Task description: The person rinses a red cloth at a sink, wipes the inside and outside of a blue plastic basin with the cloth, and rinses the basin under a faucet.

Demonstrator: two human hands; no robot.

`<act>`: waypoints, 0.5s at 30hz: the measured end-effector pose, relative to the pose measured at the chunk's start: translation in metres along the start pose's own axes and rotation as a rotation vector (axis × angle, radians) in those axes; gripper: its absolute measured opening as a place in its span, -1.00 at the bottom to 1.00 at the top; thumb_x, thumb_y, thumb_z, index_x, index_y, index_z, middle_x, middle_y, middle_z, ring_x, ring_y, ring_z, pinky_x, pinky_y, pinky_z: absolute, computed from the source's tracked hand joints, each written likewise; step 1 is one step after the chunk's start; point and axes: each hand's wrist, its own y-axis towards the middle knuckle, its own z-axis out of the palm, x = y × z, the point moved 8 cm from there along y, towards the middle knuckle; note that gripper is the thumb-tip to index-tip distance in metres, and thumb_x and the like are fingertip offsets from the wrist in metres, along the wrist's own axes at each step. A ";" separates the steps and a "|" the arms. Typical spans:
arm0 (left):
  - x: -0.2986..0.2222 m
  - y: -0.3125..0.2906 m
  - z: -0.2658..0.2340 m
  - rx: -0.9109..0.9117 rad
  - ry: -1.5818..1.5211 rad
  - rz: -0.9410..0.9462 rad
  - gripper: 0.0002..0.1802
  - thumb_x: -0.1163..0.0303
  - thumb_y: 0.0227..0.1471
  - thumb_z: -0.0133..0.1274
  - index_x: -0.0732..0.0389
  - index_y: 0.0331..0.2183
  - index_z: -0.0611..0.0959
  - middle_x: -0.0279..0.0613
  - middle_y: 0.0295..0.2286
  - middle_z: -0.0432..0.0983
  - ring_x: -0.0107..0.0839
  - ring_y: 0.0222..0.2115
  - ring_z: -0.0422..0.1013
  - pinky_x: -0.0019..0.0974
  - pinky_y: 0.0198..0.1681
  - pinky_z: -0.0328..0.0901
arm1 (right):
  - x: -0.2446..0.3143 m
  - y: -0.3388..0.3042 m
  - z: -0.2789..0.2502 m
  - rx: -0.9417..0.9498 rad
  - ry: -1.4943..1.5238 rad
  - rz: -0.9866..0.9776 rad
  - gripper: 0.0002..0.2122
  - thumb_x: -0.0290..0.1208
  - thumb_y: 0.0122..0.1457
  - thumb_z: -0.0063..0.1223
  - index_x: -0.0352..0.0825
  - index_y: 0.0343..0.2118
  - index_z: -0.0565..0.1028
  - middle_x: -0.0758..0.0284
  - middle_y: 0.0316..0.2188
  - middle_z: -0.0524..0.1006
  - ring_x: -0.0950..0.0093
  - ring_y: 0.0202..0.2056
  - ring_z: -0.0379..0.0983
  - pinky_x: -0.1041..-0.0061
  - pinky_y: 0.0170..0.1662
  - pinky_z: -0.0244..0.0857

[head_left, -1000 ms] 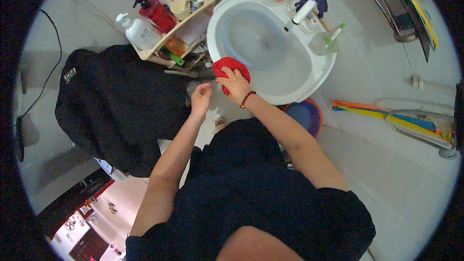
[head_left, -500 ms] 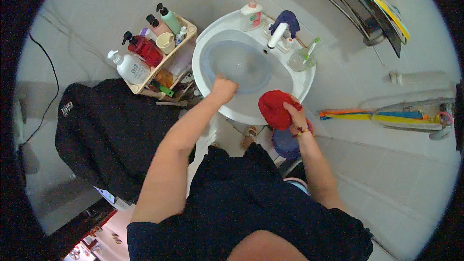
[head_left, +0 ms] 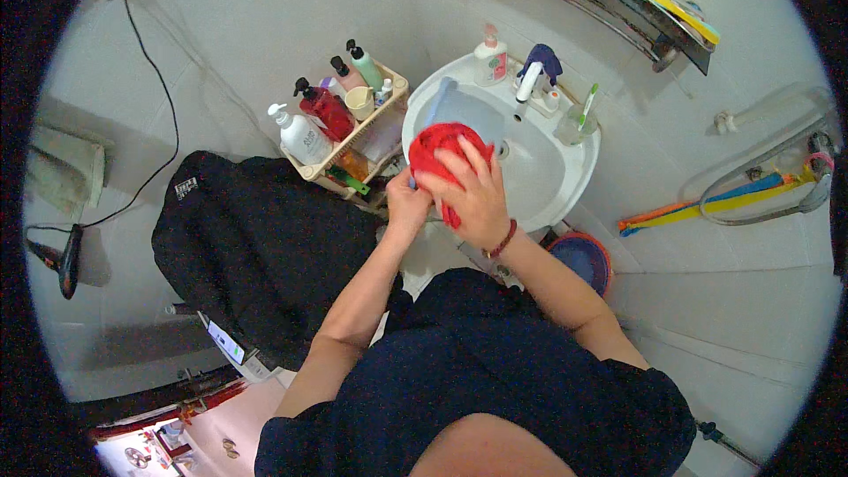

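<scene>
A translucent bluish wash basin (head_left: 460,104) is tilted up at the left side of the white sink (head_left: 579,178). My left hand (head_left: 408,205) is closed at its near rim, with a bit of blue showing by the fingers. Over the basin's near part, my right hand (head_left: 468,190) presses a bunched red cloth (head_left: 439,140), its fingers bent across the fabric. The cloth hides much of the basin. Behind the sink bowl stands a white faucet (head_left: 528,84) with a dark blue cloth (head_left: 543,60) draped on it.
Left of the sink, a cream rack (head_left: 358,137) holds several pump bottles and a cup. Black clothing (head_left: 256,247) hangs nearby. On the sink's rim are a soap bottle (head_left: 491,62) and a toothbrush glass (head_left: 576,126). A blue bucket (head_left: 583,263) stands below right.
My right hand has carried the red cloth leftward onto the basin. The basin, lying low in the sink before, is now tilted up toward the left. My view has shifted.
</scene>
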 end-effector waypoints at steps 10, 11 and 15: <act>-0.021 -0.016 -0.052 0.054 0.087 -0.175 -0.74 0.29 -0.10 0.13 0.32 -0.47 0.57 -0.36 -0.70 0.40 -0.61 -0.69 0.27 -0.46 -0.61 0.20 | 0.021 0.057 -0.007 -0.048 0.123 -0.088 -0.72 -0.45 -0.24 0.11 -0.14 -0.35 0.48 0.31 -0.24 0.43 0.31 -0.18 0.33 0.27 -0.09 0.17; -0.029 -0.016 -0.056 0.017 0.010 -0.057 -0.76 0.30 -0.10 0.13 0.31 -0.48 0.57 -0.37 -0.70 0.39 -0.62 -0.70 0.27 -0.46 -0.62 0.20 | 0.047 0.046 -0.009 -0.048 0.082 -0.118 -0.71 -0.44 -0.25 0.12 -0.13 -0.34 0.48 0.32 -0.22 0.42 0.30 -0.17 0.32 0.27 -0.10 0.17; -0.045 -0.020 -0.069 0.066 -0.076 -0.013 -0.82 0.36 -0.11 0.14 0.28 -0.50 0.57 -0.44 -0.71 0.35 -0.65 -0.71 0.23 -0.50 -0.65 0.15 | 0.055 0.062 -0.021 -0.038 0.050 -0.077 -0.70 -0.55 -0.23 0.04 -0.15 -0.33 0.48 0.30 -0.17 0.40 0.29 -0.08 0.27 0.25 -0.06 0.16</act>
